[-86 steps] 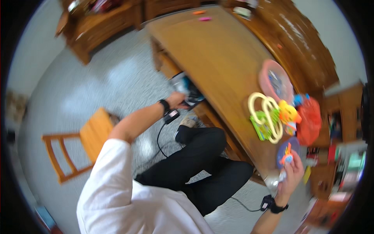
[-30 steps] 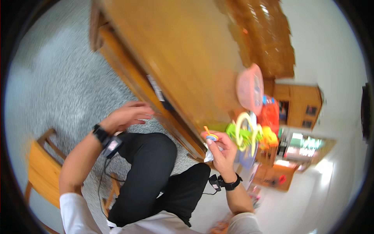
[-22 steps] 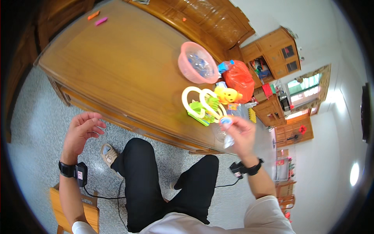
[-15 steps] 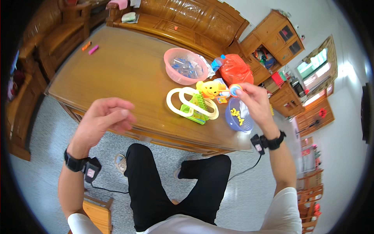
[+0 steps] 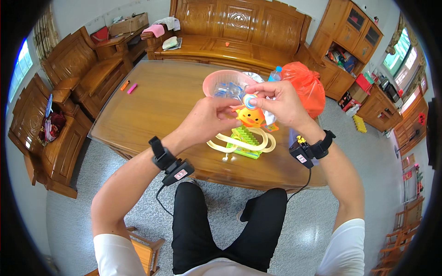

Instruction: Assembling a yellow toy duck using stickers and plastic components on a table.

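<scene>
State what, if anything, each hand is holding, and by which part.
The right hand pinches a small round blue and white piece near its right edge. The left hand is close by; whether it holds anything cannot be told.

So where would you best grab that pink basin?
The pink basin is probably best pinched at its left rim, from the left: its open top leaves an edge to grip, while the bottle and red bag stand to its right.

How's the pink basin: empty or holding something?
Holding something: clear-and-blue plastic pieces show inside the pink basin. How full, cannot tell; the right hand hides part of it.
</scene>
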Available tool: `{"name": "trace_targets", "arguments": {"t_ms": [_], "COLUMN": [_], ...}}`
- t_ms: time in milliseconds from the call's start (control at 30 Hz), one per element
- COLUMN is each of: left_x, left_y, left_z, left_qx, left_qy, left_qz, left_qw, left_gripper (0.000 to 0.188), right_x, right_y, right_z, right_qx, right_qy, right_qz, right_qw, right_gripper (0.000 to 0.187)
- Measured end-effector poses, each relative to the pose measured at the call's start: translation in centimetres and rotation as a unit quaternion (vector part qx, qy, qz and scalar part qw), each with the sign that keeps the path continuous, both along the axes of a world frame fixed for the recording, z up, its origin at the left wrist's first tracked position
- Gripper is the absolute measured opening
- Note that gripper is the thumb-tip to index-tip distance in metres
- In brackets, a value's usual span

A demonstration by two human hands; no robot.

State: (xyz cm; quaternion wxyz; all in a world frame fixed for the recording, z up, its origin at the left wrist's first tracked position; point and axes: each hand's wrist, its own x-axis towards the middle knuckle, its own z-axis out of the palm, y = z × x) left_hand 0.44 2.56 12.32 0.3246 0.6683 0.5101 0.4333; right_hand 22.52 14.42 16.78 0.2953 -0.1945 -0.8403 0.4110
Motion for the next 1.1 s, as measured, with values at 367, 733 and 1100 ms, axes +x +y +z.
{"name": "trace_targets", "arguments": {"t_ms": [367, 733, 1100], "left_x": [-2.5, -1.5, -1.5], "left_y": [5.8, 8.5, 9.0], "left_z": [-3.9, -5.6, -6.1], "left_qx": [-0.015, -0.055, -0.108], "left_qy": [0.055, 0.014, -0.041], "left_qz": [0.008, -0.030, -0.025], "left_qw": [0.998, 0.998, 0.993], "left_gripper": [0.045, 0.032, 0.032], "right_x": [-2.2, -3.3, -3.5], "right_y": [3.7, 4.8, 4.8], "right_z": [0.5, -1.1, -1.0], "right_qx": [0.129, 0.190, 0.185], "right_qy": [-0.074, -0.130, -0.143], "right_qz": [-0.010, -0.013, -0.007], "right_qw": [0.989, 0.973, 0.972], "right_gripper": [0.022, 0.023, 0.022]}}
